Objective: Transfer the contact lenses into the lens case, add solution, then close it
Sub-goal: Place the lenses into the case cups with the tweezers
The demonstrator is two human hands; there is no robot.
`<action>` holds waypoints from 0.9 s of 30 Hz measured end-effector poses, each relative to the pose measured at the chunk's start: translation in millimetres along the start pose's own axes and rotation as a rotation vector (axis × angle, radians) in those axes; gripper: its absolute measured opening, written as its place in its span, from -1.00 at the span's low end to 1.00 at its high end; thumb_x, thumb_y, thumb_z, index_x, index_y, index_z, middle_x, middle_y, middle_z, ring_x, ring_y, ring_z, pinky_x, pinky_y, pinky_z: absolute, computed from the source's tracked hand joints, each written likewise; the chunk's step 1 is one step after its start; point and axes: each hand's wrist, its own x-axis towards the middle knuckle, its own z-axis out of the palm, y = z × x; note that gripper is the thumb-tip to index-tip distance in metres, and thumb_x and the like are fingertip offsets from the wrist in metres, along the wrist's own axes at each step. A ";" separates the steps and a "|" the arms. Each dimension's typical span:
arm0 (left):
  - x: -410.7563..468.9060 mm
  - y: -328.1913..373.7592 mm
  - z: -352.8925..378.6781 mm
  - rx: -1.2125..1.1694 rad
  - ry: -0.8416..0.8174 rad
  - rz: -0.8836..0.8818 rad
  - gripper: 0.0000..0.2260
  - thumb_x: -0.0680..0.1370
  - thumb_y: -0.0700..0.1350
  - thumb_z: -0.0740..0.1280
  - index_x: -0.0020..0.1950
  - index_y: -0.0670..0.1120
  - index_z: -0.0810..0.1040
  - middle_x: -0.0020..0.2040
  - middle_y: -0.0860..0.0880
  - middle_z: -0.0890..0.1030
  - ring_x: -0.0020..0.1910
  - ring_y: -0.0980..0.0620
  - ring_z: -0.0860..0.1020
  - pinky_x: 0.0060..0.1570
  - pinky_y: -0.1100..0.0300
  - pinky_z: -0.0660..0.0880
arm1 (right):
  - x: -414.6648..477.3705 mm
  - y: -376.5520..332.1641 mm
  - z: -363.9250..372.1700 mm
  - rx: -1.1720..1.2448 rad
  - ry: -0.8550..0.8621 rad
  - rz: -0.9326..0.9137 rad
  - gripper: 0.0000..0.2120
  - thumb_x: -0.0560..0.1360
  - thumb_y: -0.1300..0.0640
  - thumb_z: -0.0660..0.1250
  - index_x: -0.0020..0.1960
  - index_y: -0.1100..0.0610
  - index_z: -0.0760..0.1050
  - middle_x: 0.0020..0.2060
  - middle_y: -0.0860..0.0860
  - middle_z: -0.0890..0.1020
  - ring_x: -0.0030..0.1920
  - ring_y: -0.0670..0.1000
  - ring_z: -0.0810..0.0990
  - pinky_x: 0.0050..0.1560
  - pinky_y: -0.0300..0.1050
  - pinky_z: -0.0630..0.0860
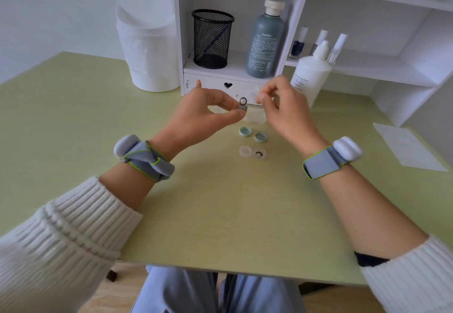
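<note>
left hand (208,110) pinches vial (242,108), lens (242,101) at its mouth, above desk (220,214); right hand (282,109) pinches a pale scrap (253,95); case (252,153) open below; i judge a slip drops the lens, missing the empty well (245,151)

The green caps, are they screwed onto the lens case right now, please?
No, both green caps lie loose on the table, apart from the open lens case.

Cream ribbed knit is worn on left sleeve (61,239) and right sleeve (411,276); a dark inner cuff (370,258) is exposed under the right. Grey-blue, lime-edged left strap (149,163) and right strap (321,164) are fitted, each with a rounded pod: left pod (125,144) pale grey, right pod (346,149) white. Light blue trousers (196,293) are worn.
</note>
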 end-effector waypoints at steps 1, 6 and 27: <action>0.0 0.3 -0.3 0.000 -0.013 0.004 -0.93 0.50 0.02 0.48 -0.07 0.06 0.71 -0.11 0.17 0.73 0.02 0.29 0.64 0.60 0.00 -0.20 | -1.0 -1.5 -2.0 0.081 0.004 0.042 -0.93 0.60 0.15 0.28 -0.02 0.02 0.40 -0.10 -0.05 0.68 -0.38 -0.14 0.53 -0.24 -0.19 0.45; -0.4 -0.8 -1.0 0.012 -0.041 -0.001 -0.88 0.51 -0.01 0.48 -0.04 -0.03 0.71 -0.10 0.14 0.73 0.01 0.27 0.65 0.60 0.01 -0.21 | -5.3 -11.7 -10.1 0.506 -0.028 0.282 -0.92 0.60 0.16 0.30 0.01 0.01 0.43 -0.23 -0.04 0.65 -0.43 -0.09 0.47 -0.51 -0.27 0.32; 0.6 -3.3 -0.9 0.027 -0.030 0.003 -0.88 0.50 0.00 0.48 -0.04 -0.02 0.71 -0.10 0.14 0.73 0.01 0.27 0.65 0.59 -0.01 -0.22 | -15.4 -13.6 -31.1 0.794 -0.185 0.253 -0.86 0.56 0.26 0.42 0.11 0.23 0.61 -0.16 0.12 0.73 -0.46 -0.09 0.42 -0.54 -0.33 0.25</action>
